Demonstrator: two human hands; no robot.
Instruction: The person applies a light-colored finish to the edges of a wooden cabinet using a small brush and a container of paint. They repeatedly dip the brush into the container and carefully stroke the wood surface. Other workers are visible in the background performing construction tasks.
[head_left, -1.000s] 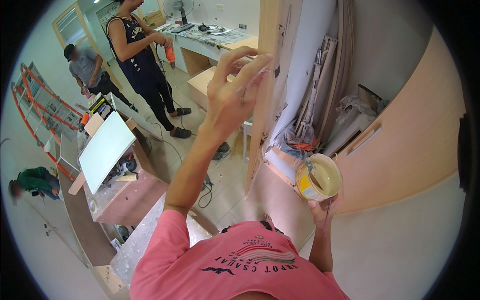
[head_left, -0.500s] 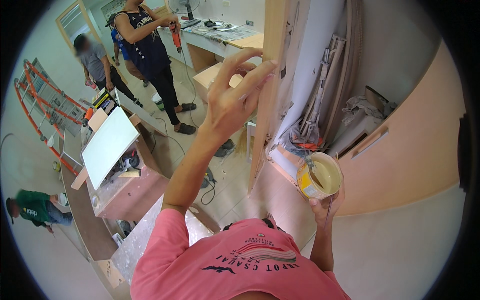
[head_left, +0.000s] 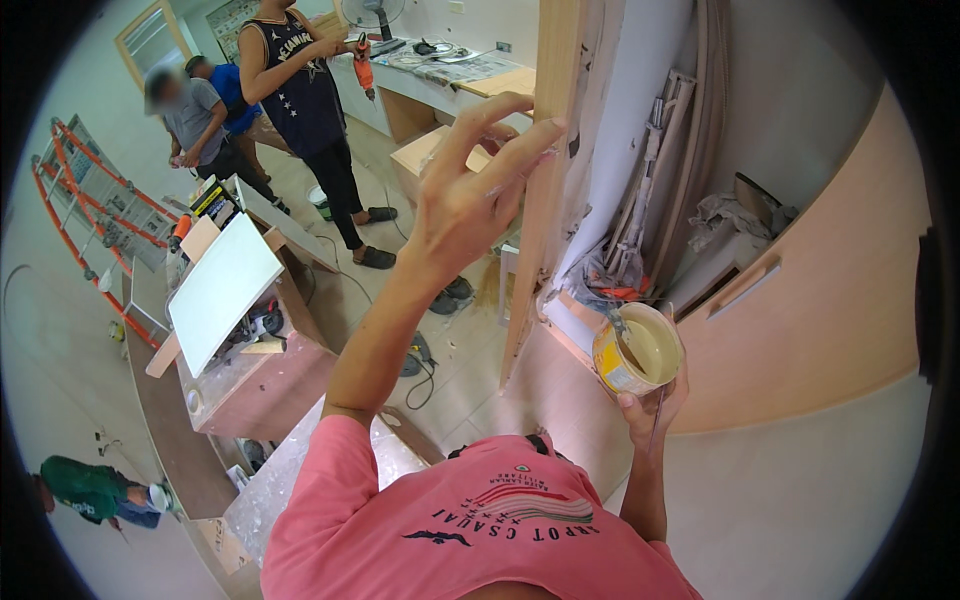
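My left hand (head_left: 470,185) is raised at the upright wooden panel (head_left: 552,150), fingers bent and apart, with fingertips against its face near the edge. White smears mark the fingers, and I see no tool in them. Low on the right, my right hand (head_left: 660,405) grips a tub (head_left: 612,368), white and yellow outside, tilted so its cream-coloured paste (head_left: 657,345) shows. A flat-bladed tool (head_left: 626,340), probably a putty knife, leans inside the tub. A thin dark rod (head_left: 656,425) also runs along this hand; what it belongs to is hidden.
A cabinet recess beside the panel holds long trim pieces (head_left: 640,190) and crumpled plastic (head_left: 605,280). A curved wooden front (head_left: 830,300) stands at right. Left are a workbench with a white board (head_left: 225,295) and an orange ladder (head_left: 85,205). A co-worker (head_left: 300,100) holds a drill (head_left: 363,70); others are farther off.
My left hand has shifted very slightly right with the view and keeps its pose at the panel. The tub stays in my right hand. People in the background have changed posture.
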